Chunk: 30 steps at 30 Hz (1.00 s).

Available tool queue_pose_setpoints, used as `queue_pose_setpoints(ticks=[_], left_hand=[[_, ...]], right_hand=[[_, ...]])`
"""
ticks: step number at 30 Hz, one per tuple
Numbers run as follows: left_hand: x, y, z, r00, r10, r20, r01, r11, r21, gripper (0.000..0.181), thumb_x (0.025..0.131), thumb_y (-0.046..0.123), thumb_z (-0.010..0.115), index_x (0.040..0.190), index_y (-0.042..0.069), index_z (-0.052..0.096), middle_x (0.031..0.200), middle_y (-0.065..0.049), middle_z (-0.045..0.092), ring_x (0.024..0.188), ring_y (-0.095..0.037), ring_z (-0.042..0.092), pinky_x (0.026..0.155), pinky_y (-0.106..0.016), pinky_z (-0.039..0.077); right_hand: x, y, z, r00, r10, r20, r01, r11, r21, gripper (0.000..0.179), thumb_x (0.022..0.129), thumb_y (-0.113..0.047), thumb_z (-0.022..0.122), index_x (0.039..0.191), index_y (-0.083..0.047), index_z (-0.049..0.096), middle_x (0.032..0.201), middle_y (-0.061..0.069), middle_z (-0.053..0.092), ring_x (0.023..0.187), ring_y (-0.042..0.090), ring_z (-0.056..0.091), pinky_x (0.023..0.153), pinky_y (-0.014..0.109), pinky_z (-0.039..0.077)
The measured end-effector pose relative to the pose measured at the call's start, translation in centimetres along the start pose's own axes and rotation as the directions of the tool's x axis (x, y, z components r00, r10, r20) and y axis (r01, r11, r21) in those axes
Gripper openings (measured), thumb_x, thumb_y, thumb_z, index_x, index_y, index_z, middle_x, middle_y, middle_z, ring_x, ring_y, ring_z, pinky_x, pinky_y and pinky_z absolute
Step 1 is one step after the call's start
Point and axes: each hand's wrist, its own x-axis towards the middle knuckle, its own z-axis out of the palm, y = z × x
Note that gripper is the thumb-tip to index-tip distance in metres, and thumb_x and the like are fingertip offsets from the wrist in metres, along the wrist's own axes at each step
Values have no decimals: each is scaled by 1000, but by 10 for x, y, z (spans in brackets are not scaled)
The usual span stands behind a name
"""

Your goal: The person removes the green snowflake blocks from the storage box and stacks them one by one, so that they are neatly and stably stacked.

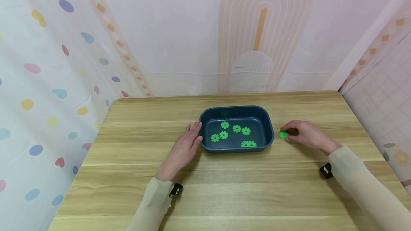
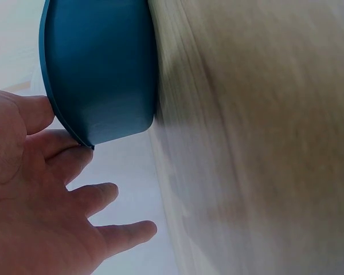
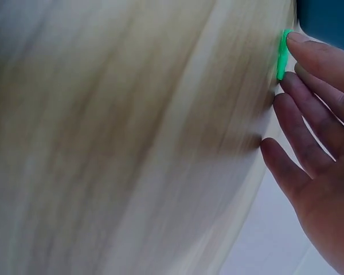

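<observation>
A dark blue rectangular tub (image 1: 237, 150) sits on the table, with several green notched discs (image 1: 223, 135) lying flat on its floor. My left hand (image 1: 183, 148) rests against the tub's left end. In the left wrist view, its thumb and nearest fingertips touch the rim, while the other fingers (image 2: 129, 236) extend past the corner. To the right of the tub, my right hand (image 1: 305, 134) pinches a single green notched disc (image 1: 283, 134) by its edges, low at the tabletop. The right wrist view shows this disc (image 3: 283, 56) edge-on between thumb and fingertip, the remaining fingers touching down beside it.
The wood-grain table (image 1: 224, 191) ends at the back against a pale patterned cloth (image 1: 179, 38). More cloth with coloured spots (image 1: 57, 92) hangs along the left side. Both sleeves have a small black device (image 1: 326, 170) at the wrist.
</observation>
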Motion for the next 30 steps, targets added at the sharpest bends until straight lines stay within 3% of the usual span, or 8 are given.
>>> queue_pose_setpoints(ticks=[9, 19, 30], left_hand=[[0, 0, 1, 1000, 8, -6, -8, 1000, -5, 53, 112, 23, 45, 160, 1, 36, 168, -14, 29, 151, -48, 26, 117, -67, 29], [0, 0, 0, 1000, 19, -13, -19, 1000, -22, 53, 113, 24, 44, 159, 0, 36, 167, -14, 29, 151, -48, 26, 118, -65, 28], [0, -1, 0, 1000, 15, -6, -15, 1000, -21, 53, 113, 25, 43, 160, 2, 35, 167, -13, 28, 152, -47, 26, 118, -65, 28]], right_hand=[[-7, -5, -2, 1000, 2, -21, -1, 997, 80, 32, 98, -10, 73, 127, 1, 69, 125, 17, 71, 120, 39, 64, 102, 60, 50], [-12, -25, -4, 983, -23, -184, 39, 996, 82, 26, 105, -18, 64, 123, -1, 73, 120, 14, 74, 113, 37, 66, 97, 60, 53], [-7, -62, 4, 948, -56, -315, 89, 992, 92, 19, 103, -18, 68, 113, -6, 78, 111, 9, 76, 105, 32, 70, 89, 57, 57]])
